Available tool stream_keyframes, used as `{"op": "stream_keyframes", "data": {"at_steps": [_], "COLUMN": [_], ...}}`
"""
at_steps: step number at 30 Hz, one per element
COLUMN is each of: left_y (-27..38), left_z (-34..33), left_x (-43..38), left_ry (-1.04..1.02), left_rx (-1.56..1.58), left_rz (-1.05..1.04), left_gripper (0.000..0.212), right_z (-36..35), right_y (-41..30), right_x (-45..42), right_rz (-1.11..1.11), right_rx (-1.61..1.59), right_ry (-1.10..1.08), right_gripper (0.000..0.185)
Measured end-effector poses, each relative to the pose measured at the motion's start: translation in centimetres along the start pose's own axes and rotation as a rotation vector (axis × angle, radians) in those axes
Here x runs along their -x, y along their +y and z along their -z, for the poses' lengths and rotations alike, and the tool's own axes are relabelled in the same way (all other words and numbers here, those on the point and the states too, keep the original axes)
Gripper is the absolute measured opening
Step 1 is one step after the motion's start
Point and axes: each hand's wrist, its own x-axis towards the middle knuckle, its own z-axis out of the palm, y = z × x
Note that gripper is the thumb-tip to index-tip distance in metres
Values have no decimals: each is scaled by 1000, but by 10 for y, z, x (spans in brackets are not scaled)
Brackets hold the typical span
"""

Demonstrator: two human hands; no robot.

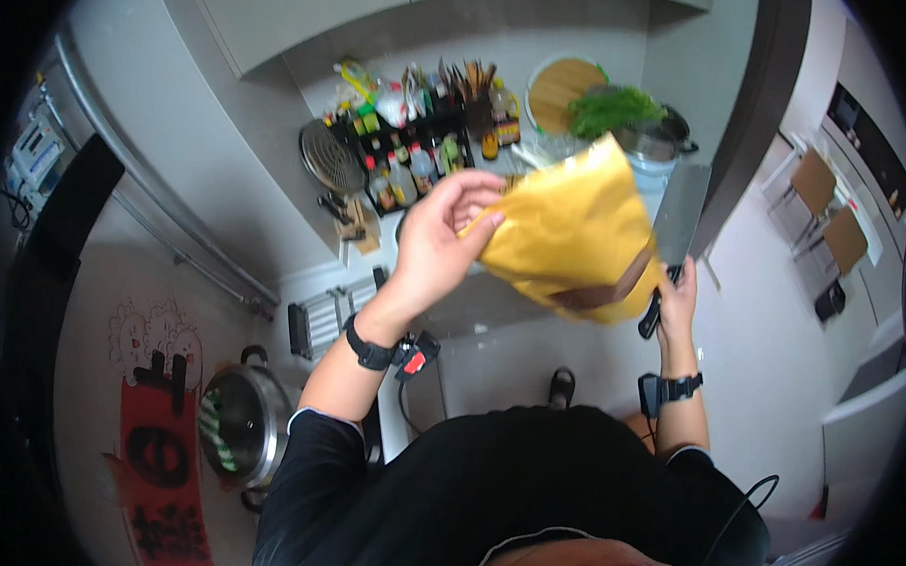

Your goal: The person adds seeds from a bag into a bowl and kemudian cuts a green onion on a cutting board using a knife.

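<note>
My left hand (447,234) pinches the left edge of a yellow plastic packaging bag (575,220) between thumb and fingers. The bag hangs in the air in front of me, tilted, with a brown patch near its lower right. My right hand (677,302) grips the black handle of a cleaver (681,209), its broad blade pointing up and away. The bag's right edge meets the fingers of that hand; whether they also hold it, I cannot tell. What the bag contains is hidden.
Beyond the bag, a black rack (412,162) carries several condiment bottles. A round wooden cutting board (560,94) leans on the wall, beside leafy greens (616,113) and a metal pot (656,144). Knives (343,212) stand at left. A large steel pot (244,422) sits lower left.
</note>
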Motion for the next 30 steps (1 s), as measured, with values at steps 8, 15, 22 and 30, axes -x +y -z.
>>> {"op": "stream_keyframes", "data": {"at_steps": [8,15,22,30], "left_y": [-32,-42,-27,-44], "left_z": [-39,-10,12,51], "left_x": [-105,-132,-134,-142], "left_ry": [-99,-59,33,193], "left_rx": [-688,-904,-1060,-988], "left_rz": [-75,205,346,385], "left_gripper": [20,20,22,22], "right_z": [-12,-6,-74,-142], "right_y": [38,14,-49,-54], "right_x": [-188,-382,-510,-604], "right_rz": [124,180,249,141], "right_rx": [-18,-87,-389,-584], "right_ry": [-44,-85,-156,-423], "right_gripper": [42,17,27,28]}}
